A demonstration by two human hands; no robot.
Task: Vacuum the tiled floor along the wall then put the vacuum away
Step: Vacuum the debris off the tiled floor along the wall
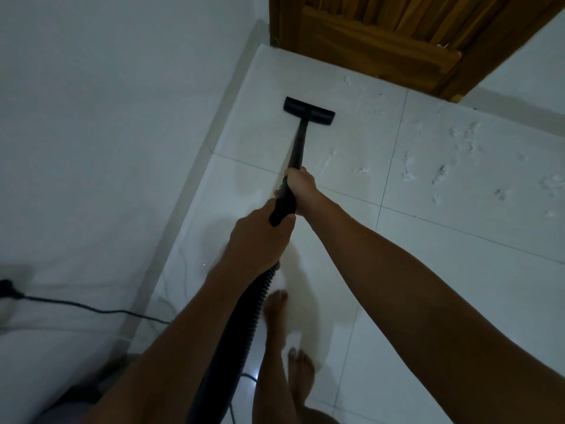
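A black vacuum wand (297, 145) runs from my hands down to a flat black floor head (308, 111) resting on the white tiled floor (428, 270), close to the skirting of the white wall (107, 117) on the left. My right hand (301, 186) grips the wand further along. My left hand (260, 237) holds its thicker handle end, where the ribbed black hose (244, 316) joins and drops past my legs. White dust clumps (440, 172) lie scattered on the tiles to the right of the head.
A wooden door (397, 35) stands at the far end of the floor. A black power cord (91, 309) runs from a plug (7, 287) in the wall at lower left. My bare feet (301, 371) stand on the tiles below my hands.
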